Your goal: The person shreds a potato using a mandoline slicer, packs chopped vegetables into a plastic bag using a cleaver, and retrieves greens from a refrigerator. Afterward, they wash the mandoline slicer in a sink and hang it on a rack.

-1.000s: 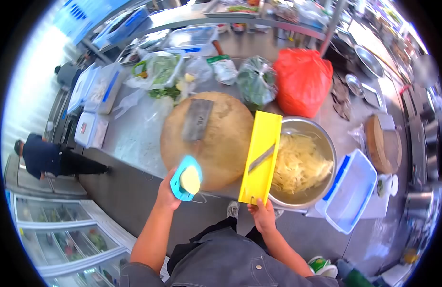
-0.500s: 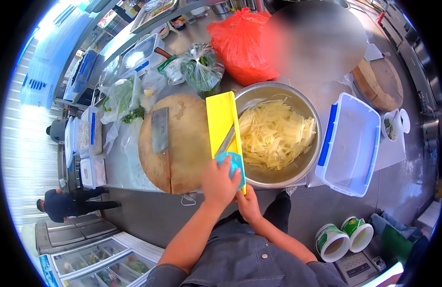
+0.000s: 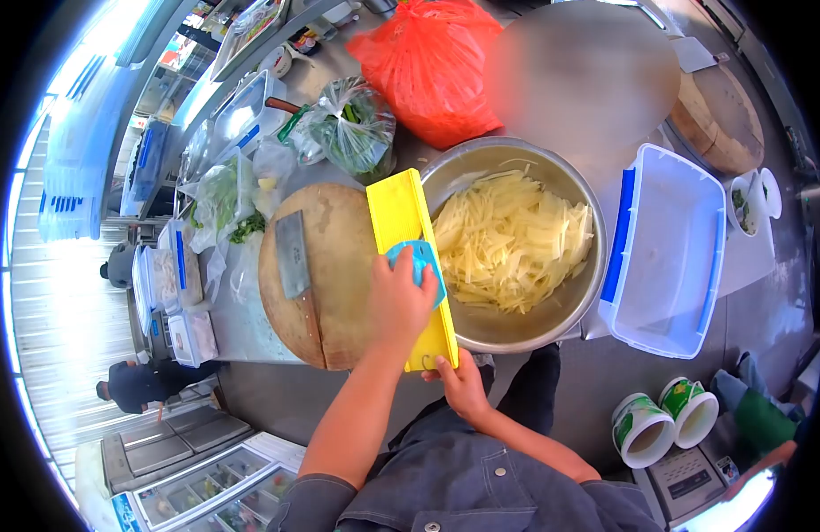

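My left hand (image 3: 404, 297) is closed over a blue holder (image 3: 427, 266) that lies on the yellow slicer (image 3: 395, 200). Whatever is under the holder is hidden. The near end of the slicer is gripped by my right hand (image 3: 459, 383). The slicer rests tilted between the round chopping board (image 3: 339, 230) and the rim of a metal bowl (image 3: 589, 191). Pale thin strips (image 3: 516, 239) fill much of the bowl. A cleaver (image 3: 292, 255) lies flat on the board.
Beyond the bowl are a red plastic bag (image 3: 432, 75) and a bag of greens (image 3: 352, 129). An empty clear box (image 3: 669, 253) stands right of the bowl, near another round board (image 3: 718, 115). A person (image 3: 148, 383) stands at the far left.
The blue holder came down from the left onto the slicer, then moved up along it. My right hand still holds the slicer's end. The camera view has turned.
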Available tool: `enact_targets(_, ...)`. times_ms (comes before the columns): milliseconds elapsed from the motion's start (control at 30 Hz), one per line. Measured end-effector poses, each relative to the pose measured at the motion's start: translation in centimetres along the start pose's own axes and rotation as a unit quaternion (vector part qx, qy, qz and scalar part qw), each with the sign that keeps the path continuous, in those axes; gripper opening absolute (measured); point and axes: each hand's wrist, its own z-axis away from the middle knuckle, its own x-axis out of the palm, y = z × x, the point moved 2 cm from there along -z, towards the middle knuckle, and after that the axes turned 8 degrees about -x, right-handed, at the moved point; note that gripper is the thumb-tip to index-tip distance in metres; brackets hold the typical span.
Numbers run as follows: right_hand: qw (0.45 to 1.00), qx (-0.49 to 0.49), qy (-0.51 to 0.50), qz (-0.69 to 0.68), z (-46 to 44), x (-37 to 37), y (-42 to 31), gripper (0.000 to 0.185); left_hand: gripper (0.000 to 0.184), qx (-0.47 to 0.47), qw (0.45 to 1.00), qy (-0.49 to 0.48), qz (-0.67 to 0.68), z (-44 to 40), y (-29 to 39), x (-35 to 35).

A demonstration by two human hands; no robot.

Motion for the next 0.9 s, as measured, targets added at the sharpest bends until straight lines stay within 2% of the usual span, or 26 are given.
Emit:
enact_targets(100, 1.0, -0.003, 0.001, -0.011, 0.2, 0.3, -0.3, 0.022, 0.041, 0.014, 0.999, 0.04, 0.013, -4.4, -0.3, 0.9)
enact_targets(267, 0.999, -0.012, 0.03, -0.011, 0.5, 0.3, -0.7, 0.022, 0.038, -0.032, 0.998, 0.041, 0.029, -10.8, -0.8, 0.2)
enact_targets(300, 0.999, -0.015, 0.036, -0.014, 0.5, 0.2, -0.6, 0.022, 0.038, -0.026, 0.999, 0.037, 0.03, -10.2, -0.6, -0.8)
enact_targets(367, 0.999, -0.01, 0.041, -0.027, 0.6, 0.2, -0.4, 0.021, 0.045, -0.034, 0.993, 0.017, 0.112, -5.9, -0.2, -3.9)
enact_targets(433, 0.999, -0.014, 0.037, -0.019, 0.7, 0.1, -0.6, 0.021, 0.043, 0.02, 0.999, 0.0, 0.026, -0.5, -0.7, -4.8)
enact_targets(500, 0.999, -0.02, 0.028, -0.011, 0.5, 0.0, -0.7, 0.021, 0.045, 0.083, 0.997, -0.001, -0.005, 4.1, -1.2, -4.4)
enact_targets(567, 1.0, -0.003, 0.026, 0.012, 0.6, -0.1, -0.6, 0.021, 0.045, 0.059, 0.998, -0.036, -0.008, 6.3, -0.8, -3.5)
enact_targets(633, 0.999, -0.006, 0.029, 0.013, 0.7, -0.1, -0.9, 0.021, 0.046, 0.033, 0.997, -0.071, -0.012, 6.9, -0.2, -2.7)
enact_targets(700, 0.999, -0.009, 0.033, 0.014, 0.3, -0.3, -0.7, 0.021, 0.046, 0.038, 0.997, -0.048, -0.052, 6.4, 0.2, -2.0)
enact_targets(900, 1.0, -0.016, 0.013, 0.009, -0.2, -0.2, -0.9, 0.019, 0.043, 0.048, 0.997, -0.033, -0.049, 2.2, 1.3, -0.7)
